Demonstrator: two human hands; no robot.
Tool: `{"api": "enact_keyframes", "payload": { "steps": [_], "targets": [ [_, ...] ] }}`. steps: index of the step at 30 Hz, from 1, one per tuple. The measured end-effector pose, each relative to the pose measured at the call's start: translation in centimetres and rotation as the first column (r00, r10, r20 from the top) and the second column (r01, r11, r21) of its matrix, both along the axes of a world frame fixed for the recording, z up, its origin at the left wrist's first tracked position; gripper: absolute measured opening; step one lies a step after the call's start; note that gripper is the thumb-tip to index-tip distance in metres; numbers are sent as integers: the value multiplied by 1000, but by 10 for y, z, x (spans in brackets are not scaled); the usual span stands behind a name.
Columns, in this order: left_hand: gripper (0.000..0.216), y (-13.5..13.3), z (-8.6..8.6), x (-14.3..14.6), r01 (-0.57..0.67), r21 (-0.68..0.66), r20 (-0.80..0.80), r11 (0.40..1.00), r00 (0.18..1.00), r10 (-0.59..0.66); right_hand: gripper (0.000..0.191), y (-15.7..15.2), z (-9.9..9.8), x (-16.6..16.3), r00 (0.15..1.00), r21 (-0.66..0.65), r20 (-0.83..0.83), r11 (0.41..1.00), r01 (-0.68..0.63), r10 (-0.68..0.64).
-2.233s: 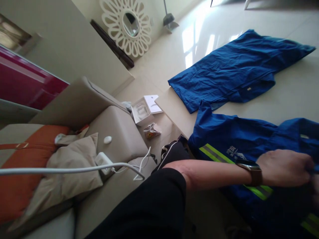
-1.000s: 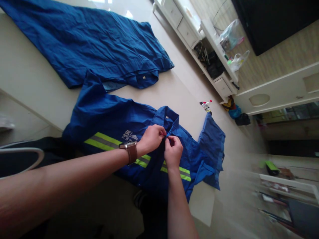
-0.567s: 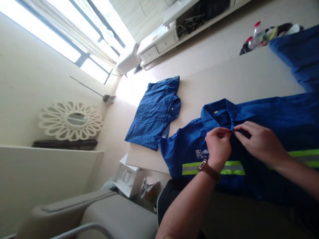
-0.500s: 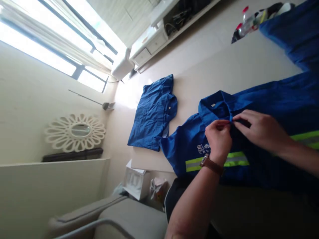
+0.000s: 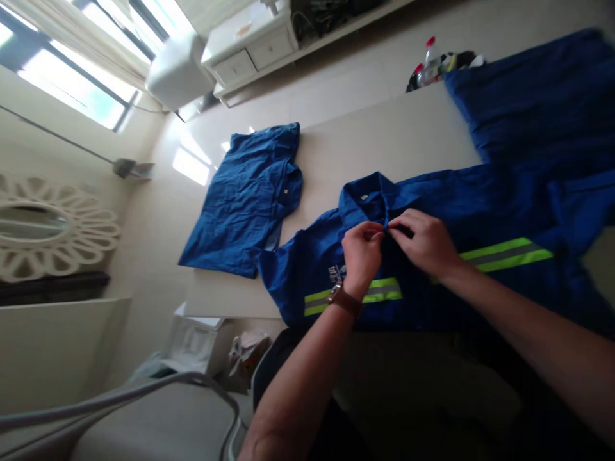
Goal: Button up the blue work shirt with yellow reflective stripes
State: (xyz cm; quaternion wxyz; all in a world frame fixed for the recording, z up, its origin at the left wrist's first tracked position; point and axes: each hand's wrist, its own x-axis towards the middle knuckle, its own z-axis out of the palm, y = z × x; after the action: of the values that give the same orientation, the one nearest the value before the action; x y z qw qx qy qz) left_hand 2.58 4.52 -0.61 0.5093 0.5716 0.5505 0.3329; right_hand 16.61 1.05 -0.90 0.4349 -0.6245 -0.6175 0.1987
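A blue work jacket [image 5: 432,198] with yellow-green reflective stripes lies spread face up on the pale table, its collar pointing away from me. Just below the collar, my left hand [image 5: 362,253], with a brown-strapped watch at the wrist, pinches the front edge of the jacket. My right hand [image 5: 423,240] pinches the same edge from the other side, fingertips almost meeting the left ones. Whatever small part lies between the fingertips is hidden. White lettering shows on the jacket's chest beside my left hand.
A folded blue jacket [image 5: 245,198] lies at the table's left end, touching the spread sleeve. More blue cloth [image 5: 538,96] covers the right end. Bottles with red caps [image 5: 431,61] stand beyond the table [image 5: 384,128]. A grey chair [image 5: 158,416] and a white box [image 5: 196,339] are at lower left.
The whole scene has shifted left in view as my head turned right. Both hands keep their pinch at the same spot below the collar.
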Motion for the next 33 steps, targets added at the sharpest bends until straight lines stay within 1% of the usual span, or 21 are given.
{"api": "enact_keyframes", "payload": {
  "steps": [3, 6, 8, 10, 12, 14, 18, 21, 23, 25, 27, 29, 31, 33],
  "targets": [
    [9, 2, -8, 3, -37, -8, 37, 999, 999, 37, 15, 0, -1, 2, 994, -29, 93, 998, -51, 54],
    [13, 2, -11, 6, -87, -104, 149, 991, 984, 102, 16, -1, 1, 1, 980, -64, 182, 996, -64, 75],
    [19, 2, -10, 8, -88, -157, 226, 984, 966, 122, 18, -2, 3, 0, 968, -85, 234, 994, -69, 87],
    [28, 2, -10, 8, -83, -176, 297, 981, 946, 133, 18, -2, 4, 1, 963, -93, 257, 994, -61, 84],
    [34, 2, -9, 7, -87, -185, 353, 979, 924, 149, 17, 0, 5, 2, 966, -85, 250, 995, -51, 70],
    [35, 3, -9, 6, -94, -196, 387, 976, 907, 165, 15, 2, 6, 5, 975, -78, 211, 996, -47, 62],
    [34, 2, -6, 6, -108, -166, 393, 980, 904, 167, 15, 8, 9, 7, 998, -103, 64, 995, -17, 24],
    [30, -1, -1, 6, -116, -91, 328, 989, 934, 140, 16, 10, 7, 7, 996, -115, -67, 992, 44, -52],
    [26, -3, 3, 6, -112, -15, 247, 994, 963, 112, 16, 11, 3, 6, 980, -143, -158, 985, 96, -118],
    [21, -7, 5, 6, -83, 96, 136, 992, 988, 69, 17, 13, -2, 6, 949, -206, -248, 968, 144, -194],
    [15, -9, 4, 7, -7, 226, 9, 974, 1000, 5, 17, 14, -7, 7, 919, -297, -294, 939, 172, -262],
    [12, -8, 3, 7, 97, 303, -89, 948, 993, -73, 17, 15, -9, 7, 931, -344, -255, 924, 165, -261],
    [12, -1, 4, 0, 177, 322, -156, 930, 979, -132, 18, 16, -8, 7, 970, -323, -152, 937, 135, -192],
    [13, 10, 9, -17, 194, 329, -260, 924, 959, -108, 17, 16, -5, 13, 990, -273, -62, 956, 107, -128]
  ]
}}
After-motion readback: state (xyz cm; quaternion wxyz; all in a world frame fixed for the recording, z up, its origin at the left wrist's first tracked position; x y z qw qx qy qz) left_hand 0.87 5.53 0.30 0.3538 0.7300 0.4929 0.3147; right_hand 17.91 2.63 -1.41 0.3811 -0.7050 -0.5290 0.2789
